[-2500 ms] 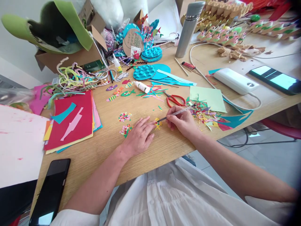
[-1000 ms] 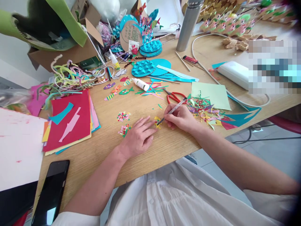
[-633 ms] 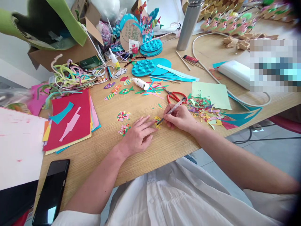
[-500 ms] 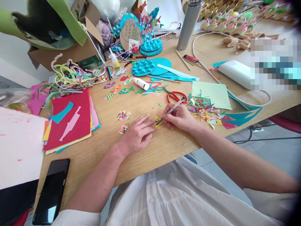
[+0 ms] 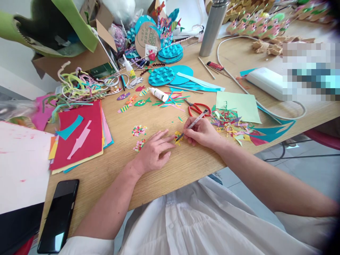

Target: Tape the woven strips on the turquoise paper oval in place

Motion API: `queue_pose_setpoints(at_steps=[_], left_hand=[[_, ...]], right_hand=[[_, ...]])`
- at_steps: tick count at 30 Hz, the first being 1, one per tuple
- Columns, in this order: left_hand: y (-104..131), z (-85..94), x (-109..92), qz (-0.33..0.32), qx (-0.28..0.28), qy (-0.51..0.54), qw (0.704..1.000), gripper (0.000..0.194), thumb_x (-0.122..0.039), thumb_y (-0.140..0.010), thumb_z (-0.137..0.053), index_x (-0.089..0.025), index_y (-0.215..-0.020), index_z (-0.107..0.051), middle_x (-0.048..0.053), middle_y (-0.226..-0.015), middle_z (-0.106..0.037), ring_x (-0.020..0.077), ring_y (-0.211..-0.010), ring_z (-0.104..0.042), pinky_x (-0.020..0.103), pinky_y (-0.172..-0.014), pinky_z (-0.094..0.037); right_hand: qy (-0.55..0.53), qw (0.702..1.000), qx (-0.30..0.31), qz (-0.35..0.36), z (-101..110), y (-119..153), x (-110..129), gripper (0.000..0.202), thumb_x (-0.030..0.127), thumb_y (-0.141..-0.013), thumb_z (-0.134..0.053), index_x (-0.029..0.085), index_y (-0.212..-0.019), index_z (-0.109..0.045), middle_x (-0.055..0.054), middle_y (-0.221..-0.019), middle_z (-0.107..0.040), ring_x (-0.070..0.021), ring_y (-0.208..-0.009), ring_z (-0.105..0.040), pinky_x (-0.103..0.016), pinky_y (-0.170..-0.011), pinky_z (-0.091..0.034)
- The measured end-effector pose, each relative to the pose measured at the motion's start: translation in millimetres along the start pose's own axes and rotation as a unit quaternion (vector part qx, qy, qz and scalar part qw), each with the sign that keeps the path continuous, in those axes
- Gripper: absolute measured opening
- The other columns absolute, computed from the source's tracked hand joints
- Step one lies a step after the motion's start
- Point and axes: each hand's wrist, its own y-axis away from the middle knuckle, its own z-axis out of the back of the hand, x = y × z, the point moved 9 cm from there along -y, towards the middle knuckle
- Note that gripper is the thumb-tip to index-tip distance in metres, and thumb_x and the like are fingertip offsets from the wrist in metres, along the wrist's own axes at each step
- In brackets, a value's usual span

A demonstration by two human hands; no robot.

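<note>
My right hand (image 5: 199, 131) grips a slim pen (image 5: 195, 121), its dark tip down on a small yellow paper fish (image 5: 178, 138). Flat on the table lies my left hand (image 5: 156, 150), fingers stretched out, with the fingertips at the fish's left edge. Beside the left hand are two little heaps of coloured paper dots, an upper heap (image 5: 139, 130) and a lower heap (image 5: 139, 145). Farther back, several decorated paper fish, one of them green (image 5: 142, 102), lie near a white glue bottle (image 5: 159, 94).
Red-handled pliers (image 5: 199, 109) and a pile of paper scraps (image 5: 231, 122) lie beyond my right hand. Coloured paper sheets (image 5: 79, 141) and a phone (image 5: 58, 216) are at left. A steel bottle (image 5: 214, 28), white power strip (image 5: 267, 83) and blue woven discs (image 5: 162, 75) stand farther back.
The pen and right hand have shifted very slightly, with the tip still on the yellow fish. My left hand stays in place.
</note>
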Motion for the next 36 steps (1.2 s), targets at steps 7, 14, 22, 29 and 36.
queue_pose_setpoints(at_steps=[7,14,22,29,36], left_hand=[[0.2,-1.4,0.2,0.0,0.002,-0.004,1.0,0.031,-0.013,-0.083,-0.054,-0.019,-0.111,-0.067,0.008,-0.136,-0.061,0.0267,-0.14,-0.041,0.054,-0.115,-0.035],[0.2,-0.5,0.3,0.003,0.0,-0.001,1.0,0.031,-0.013,-0.083,-0.055,-0.019,-0.111,-0.067,0.008,-0.136,-0.061,0.0271,-0.14,-0.041,0.054,-0.115,-0.035],[-0.4,0.4,-0.7,0.002,-0.002,-0.002,1.0,0.032,-0.012,-0.082,-0.055,-0.02,-0.11,-0.067,0.008,-0.135,-0.061,0.0277,-0.139,-0.043,0.054,-0.114,-0.036],[-0.7,0.0,-0.7,0.006,0.004,0.0,1.0,0.033,-0.011,-0.081,-0.055,-0.02,-0.111,-0.067,0.008,-0.136,-0.061,0.027,-0.139,-0.042,0.055,-0.115,-0.035],[-0.9,-0.2,-0.9,0.004,0.002,-0.006,1.0,0.033,-0.012,-0.081,-0.055,-0.02,-0.111,-0.067,0.008,-0.136,-0.061,0.0277,-0.139,-0.043,0.055,-0.114,-0.036]], right_hand=[[-0.004,1.0,0.006,0.001,-0.5,-0.3,-2.2,0.014,0.018,-0.067,-0.067,0.02,-0.07,-0.054,0.003,-0.052,-0.061,-0.0116,-0.04,-0.057,-0.019,-0.033,-0.043],[0.001,1.0,0.007,0.002,-0.8,-0.1,-1.7,0.014,0.019,-0.067,-0.068,0.021,-0.07,-0.054,0.002,-0.053,-0.061,-0.0118,-0.04,-0.057,-0.019,-0.033,-0.043],[-0.004,1.0,0.003,-0.003,-0.6,0.3,-1.4,0.015,0.02,-0.065,-0.068,0.021,-0.069,-0.053,0.002,-0.051,-0.061,-0.0119,-0.038,-0.055,-0.02,-0.032,-0.042],[0.002,1.0,0.002,-0.007,-0.2,0.4,-1.2,0.014,0.02,-0.065,-0.067,0.021,-0.068,-0.053,0.002,-0.052,-0.062,-0.0121,-0.039,-0.056,-0.02,-0.032,-0.042],[-0.004,1.0,0.002,-0.005,-0.8,0.0,-0.1,0.016,0.022,-0.064,-0.069,0.021,-0.068,-0.053,0.002,-0.051,-0.061,-0.0115,-0.038,-0.056,-0.019,-0.032,-0.042]])
